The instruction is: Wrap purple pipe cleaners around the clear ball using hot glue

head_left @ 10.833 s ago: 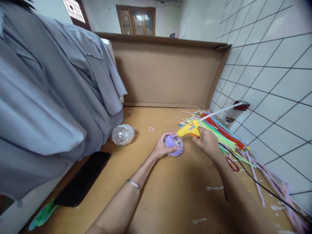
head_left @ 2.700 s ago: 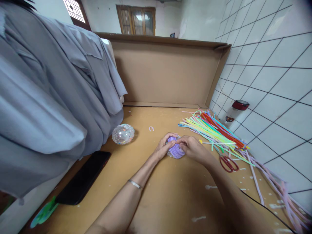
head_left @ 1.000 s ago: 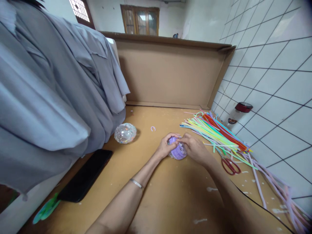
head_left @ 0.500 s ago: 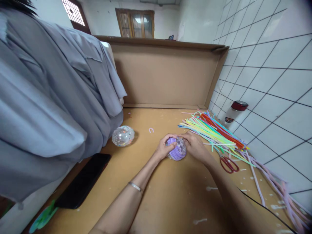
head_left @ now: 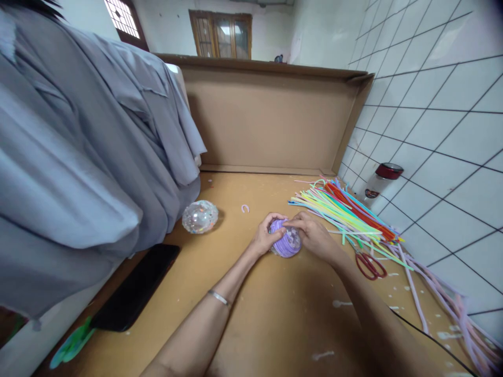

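Observation:
A clear round ball wrapped in purple fuzzy strands point(head_left: 286, 245) is held just above the tabletop or resting on it; which one I cannot tell. My left hand point(head_left: 268, 234) grips its left side, thumb across the front and fingers over the top. On the upper right of the ball, my right hand point(head_left: 312, 234) presses with its index finger stretched over the purple strands; its other fingers are bent and partly hidden. Farther left stands a clear bowl-like ball point(head_left: 200, 217) with coloured specks. A small pink curved piece point(head_left: 245, 208) lies between the two.
Colourful pipe cleaners point(head_left: 341, 209) lie at the right, beside red-handled scissors point(head_left: 370, 265). A jar with a red lid point(head_left: 389, 170) stands by the tiled wall. A black phone point(head_left: 137, 288) lies at left, near grey cloth point(head_left: 98, 146). Behind is a cardboard panel point(head_left: 267, 120).
My right index finger has moved left over the top of the ball. My left hand keeps its grip. The whole view has shifted slightly.

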Tool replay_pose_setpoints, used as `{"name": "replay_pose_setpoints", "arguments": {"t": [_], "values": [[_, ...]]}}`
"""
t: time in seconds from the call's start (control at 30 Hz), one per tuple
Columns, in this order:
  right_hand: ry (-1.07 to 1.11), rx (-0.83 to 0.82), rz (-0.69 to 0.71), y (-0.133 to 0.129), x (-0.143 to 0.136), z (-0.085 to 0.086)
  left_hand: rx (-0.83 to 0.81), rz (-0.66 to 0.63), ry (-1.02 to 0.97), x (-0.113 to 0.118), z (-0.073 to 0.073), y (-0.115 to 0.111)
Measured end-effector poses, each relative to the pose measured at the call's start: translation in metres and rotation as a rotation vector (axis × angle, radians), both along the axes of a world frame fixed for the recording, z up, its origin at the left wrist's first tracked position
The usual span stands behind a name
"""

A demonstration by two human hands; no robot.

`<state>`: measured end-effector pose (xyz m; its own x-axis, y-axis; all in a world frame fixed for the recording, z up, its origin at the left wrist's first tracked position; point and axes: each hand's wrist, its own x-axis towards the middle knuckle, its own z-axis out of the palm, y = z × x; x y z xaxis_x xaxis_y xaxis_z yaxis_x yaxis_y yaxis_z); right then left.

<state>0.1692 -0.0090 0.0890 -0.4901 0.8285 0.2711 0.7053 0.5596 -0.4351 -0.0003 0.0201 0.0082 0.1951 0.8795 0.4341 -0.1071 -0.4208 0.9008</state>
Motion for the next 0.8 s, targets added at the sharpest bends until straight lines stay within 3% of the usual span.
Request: {"name": "replay_pose_setpoints", "arguments": {"t": [0.27, 0.53, 0.8], "values": [[0.020, -0.002, 0.054, -0.001, 0.002, 0.003, -0.006, 0.008, -0.001, 0.001, 0.003, -0.002], [0.004, -0.016, -0.057, 0.004, 0.001, -0.007, -0.006, 0.046, 0.024, 0.001, 0.001, 0.000], [0.068, -0.045, 0.058, 0.006, 0.007, -0.005, -0.025, -0.013, -0.011, -0.001, 0.001, 0.001]]}}
